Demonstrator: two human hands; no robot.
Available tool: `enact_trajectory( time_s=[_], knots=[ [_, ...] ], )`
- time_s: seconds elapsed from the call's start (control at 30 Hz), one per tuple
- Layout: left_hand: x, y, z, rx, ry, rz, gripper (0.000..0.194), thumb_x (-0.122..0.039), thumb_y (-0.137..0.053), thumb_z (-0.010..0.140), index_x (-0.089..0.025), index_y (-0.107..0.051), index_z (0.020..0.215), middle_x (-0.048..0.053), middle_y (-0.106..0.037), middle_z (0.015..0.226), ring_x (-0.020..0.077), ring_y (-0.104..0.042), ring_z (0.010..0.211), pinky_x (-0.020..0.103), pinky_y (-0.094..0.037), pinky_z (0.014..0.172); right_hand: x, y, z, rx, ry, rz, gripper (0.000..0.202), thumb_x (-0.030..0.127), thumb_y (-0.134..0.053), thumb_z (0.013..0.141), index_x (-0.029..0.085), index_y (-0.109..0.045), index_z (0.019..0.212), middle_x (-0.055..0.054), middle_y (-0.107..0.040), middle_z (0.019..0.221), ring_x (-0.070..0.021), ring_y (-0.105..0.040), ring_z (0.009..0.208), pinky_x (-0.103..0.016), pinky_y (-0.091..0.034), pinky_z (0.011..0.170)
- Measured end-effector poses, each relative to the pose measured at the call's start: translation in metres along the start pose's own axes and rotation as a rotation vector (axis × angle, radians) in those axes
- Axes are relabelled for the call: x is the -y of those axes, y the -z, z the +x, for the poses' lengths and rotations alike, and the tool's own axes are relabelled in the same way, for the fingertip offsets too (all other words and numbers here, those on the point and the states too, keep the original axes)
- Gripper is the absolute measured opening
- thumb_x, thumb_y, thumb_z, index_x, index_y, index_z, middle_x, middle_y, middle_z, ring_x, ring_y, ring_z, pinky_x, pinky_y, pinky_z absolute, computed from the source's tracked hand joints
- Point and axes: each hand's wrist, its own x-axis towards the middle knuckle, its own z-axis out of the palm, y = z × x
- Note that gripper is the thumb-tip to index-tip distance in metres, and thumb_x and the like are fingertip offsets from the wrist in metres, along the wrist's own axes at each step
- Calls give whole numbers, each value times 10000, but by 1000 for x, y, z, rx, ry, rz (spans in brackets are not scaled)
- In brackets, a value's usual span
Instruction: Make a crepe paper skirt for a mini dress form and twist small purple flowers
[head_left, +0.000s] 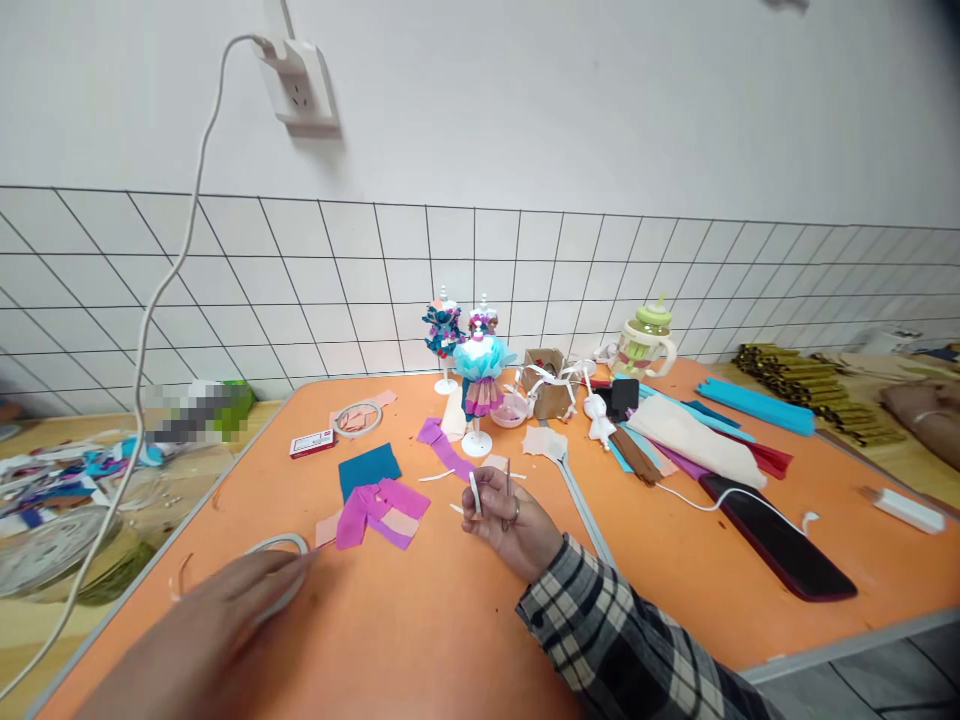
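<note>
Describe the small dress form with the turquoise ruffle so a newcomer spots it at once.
On the orange tabletop, look just beyond the right hand in the black-and-cream plaid sleeve. There a small white-footed dress form stands foremost in a group of three. Its puffy pale turquoise ruffle sets it apart from the two forms behind it.

– What stands beyond the right grip (510, 515)?
– A dress form (481, 390), with the mug (636, 352) farther back and rightward.
– And left of that grip?
– Cloth pieces (358, 516) on the tabletop (420, 640); the phone (784, 545) lies off to its right.
</note>
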Motion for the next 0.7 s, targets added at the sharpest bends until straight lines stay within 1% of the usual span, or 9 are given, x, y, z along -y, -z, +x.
enact_trajectory(
  time_s=[0.03, 0.1, 0.2, 0.3, 0.37, 0.43, 0.5, 0.57, 0.7],
  knots=[
    [-19, -3, 10, 96, -46, -13, 399, -285, -530, 899, -414, -667, 1250, -1, -689, 1323, 289, -649, 1183, 401, -519, 1003, -1, 0, 0, -6, 4, -16, 344, 226, -804, 689, 189, -621, 977, -16, -681, 817, -111, -604, 691, -271, -474, 721],
    [-54, -12, 33, 191, -103, -35, 394, -273, -470, 943, -359, -652, 1282, 49, -663, 1351, 272, -637, 1194, 401, -507, 1017, -2, 1, 1, -7, 2, -28, 352, 250, -809, 700, 187, -607, 982, -19, -687, 794, -105, -601, 652, -260, -470, 698],
    [-91, -31, 63, 146, -84, -16, 357, -260, -457, 946, -201, -704, 1196, 176, -673, 1292, 349, -600, 1216, 547, -432, 1056, 2, 5, 2, -12, 16, -30, 372, 269, -796, 711, 192, -605, 1021, -27, -700, 822, -112, -627, 680, -265, -483, 729],
    [-119, -47, 76, 167, -146, -48, 321, -222, -460, 948, -233, -716, 1141, 127, -717, 1181, 319, -619, 1168, 597, -330, 1107, 9, 7, 2, -16, 44, -25, 406, 245, -773, 717, 208, -621, 1092, -42, -698, 993, -132, -653, 822, -285, -505, 772],
    [-138, -52, 77, 211, -239, -104, 301, -254, -541, 919, -287, -695, 1175, 85, -696, 1228, 282, -609, 1180, 536, -326, 1130, 14, 9, 1, -17, 47, -16, 424, 227, -764, 714, 221, -631, 1117, -42, -682, 1082, -147, -654, 908, -291, -512, 780],
    [-155, -54, 79, 306, -390, -280, 303, -234, -553, 910, -269, -687, 1180, 101, -680, 1242, 268, -615, 1160, 473, -376, 1099, 18, 10, 1, -8, 40, -9, 427, 221, -769, 703, 216, -637, 1109, -39, -694, 1047, -150, -660, 905, -290, -508, 788],
    [-164, -55, 83, 350, -420, -431, 237, -218, -524, 929, -273, -717, 1055, 68, -714, 1123, 230, -646, 1073, 461, -360, 1107, 20, 13, 1, 1, 39, -12, 423, 217, -782, 690, 196, -638, 1088, -27, -710, 917, -142, -666, 827, -288, -501, 792],
    [-162, -58, 88, 338, -391, -518, 222, -218, -511, 932, -263, -728, 942, 57, -724, 1050, 211, -660, 1017, 436, -392, 1081, 21, 18, 2, 0, 39, -20, 430, 210, -788, 683, 183, -632, 1082, -12, -705, 814, -139, -658, 749, -288, -501, 764],
    [-145, -65, 91, 288, -324, -561, 220, -222, -546, 894, -242, -707, 1043, 69, -739, 1009, 192, -684, 898, 291, -543, 818, 17, 27, 5, -24, -5, -15, 444, 200, -764, 701, 195, -603, 1115, -9, -706, 806, -133, -645, 689, -280, -497, 696]
  ],
)
